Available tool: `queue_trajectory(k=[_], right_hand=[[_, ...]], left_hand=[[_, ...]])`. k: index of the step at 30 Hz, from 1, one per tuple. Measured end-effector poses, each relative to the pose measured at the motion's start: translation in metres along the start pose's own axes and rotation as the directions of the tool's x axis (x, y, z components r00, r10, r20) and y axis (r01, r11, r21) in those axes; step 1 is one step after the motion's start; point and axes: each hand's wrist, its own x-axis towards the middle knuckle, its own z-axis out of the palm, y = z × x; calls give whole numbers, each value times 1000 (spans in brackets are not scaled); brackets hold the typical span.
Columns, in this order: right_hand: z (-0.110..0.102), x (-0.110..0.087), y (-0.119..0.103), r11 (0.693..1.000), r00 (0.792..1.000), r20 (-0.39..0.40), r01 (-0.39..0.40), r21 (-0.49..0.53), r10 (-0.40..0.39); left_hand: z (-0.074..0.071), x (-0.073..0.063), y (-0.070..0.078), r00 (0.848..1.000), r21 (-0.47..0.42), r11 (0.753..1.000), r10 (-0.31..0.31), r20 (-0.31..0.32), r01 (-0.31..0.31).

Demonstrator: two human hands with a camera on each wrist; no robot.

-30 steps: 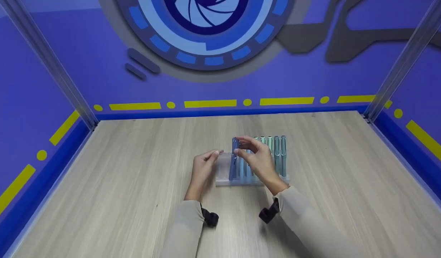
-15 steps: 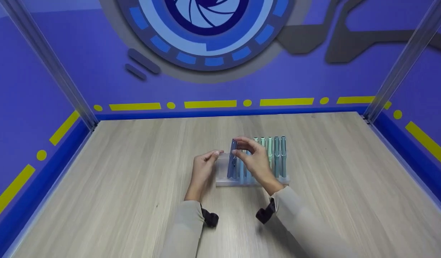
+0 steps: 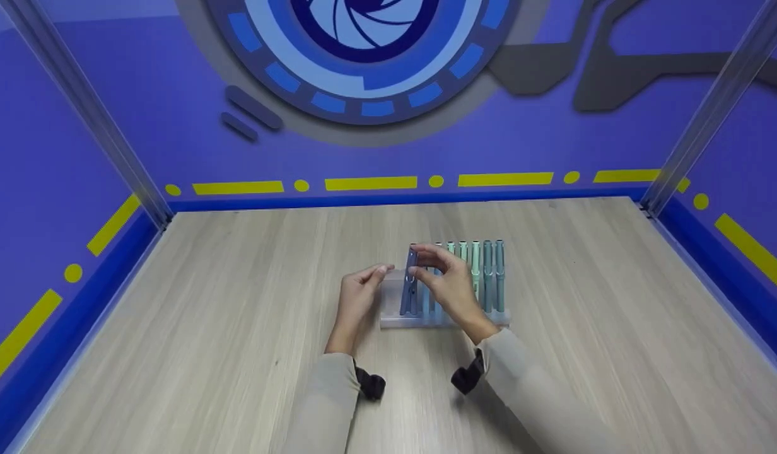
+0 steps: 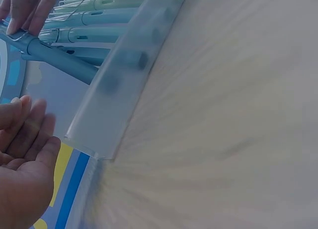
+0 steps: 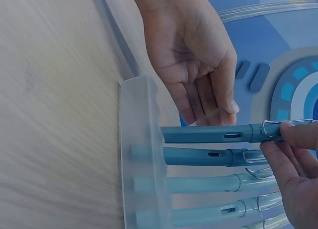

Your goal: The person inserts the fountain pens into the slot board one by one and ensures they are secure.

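Note:
A dark blue fountain pen [image 3: 407, 291] leans in front of the left part of a frosted clear pen stand [image 3: 392, 321]. My right hand [image 3: 450, 277] pinches it near the cap's clip, between thumb and fingertips. In the right wrist view, that pen [image 5: 203, 134] lies just beside another dark blue pen [image 5: 196, 155] in the row; its lower end is by the stand's front ledge [image 5: 139, 105]. My left hand [image 3: 358, 296] pinches the upper left edge of the stand's back plate between thumb and fingers.
Several capped pens stand upright in the stand, running from light blue through pale green [image 3: 475, 265] to grey-green [image 3: 499, 277] at the right end. The stand rests on a wood-grain table [image 3: 237, 315], with blue patterned walls [image 3: 142, 126] behind and at both sides.
My right hand has shifted slightly left and down with the dark blue pen, whose lower end is further left and now leans more. My left hand has stayed at the stand's edge.

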Motion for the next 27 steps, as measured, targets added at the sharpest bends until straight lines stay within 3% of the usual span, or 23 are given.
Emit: queue_trajectory(k=[3, 10, 18, 22, 27], right_hand=[[1, -1, 1, 1000, 1000, 10, -12, -15, 12], [2, -3, 1, 994, 999, 43, 3, -105, 1], [3, -2, -1, 975, 992, 105, 97, -199, -77], [2, 0, -1, 920, 961, 148, 266, -288, -232], [-1, 2, -1, 798, 896, 194, 444, -407, -400]], left_hand=[[0, 1, -2, 1000, -3, 1000, -6, -1, 6], [4, 17, -34, 1000, -6, 1000, -21, -7, 21], [5, 18, -39, 998, -17, 999, -51, -43, 50], [5, 17, -37, 997, -38, 997, -65, -43, 64], [5, 17, -37, 995, -69, 994, -85, -44, 82]])
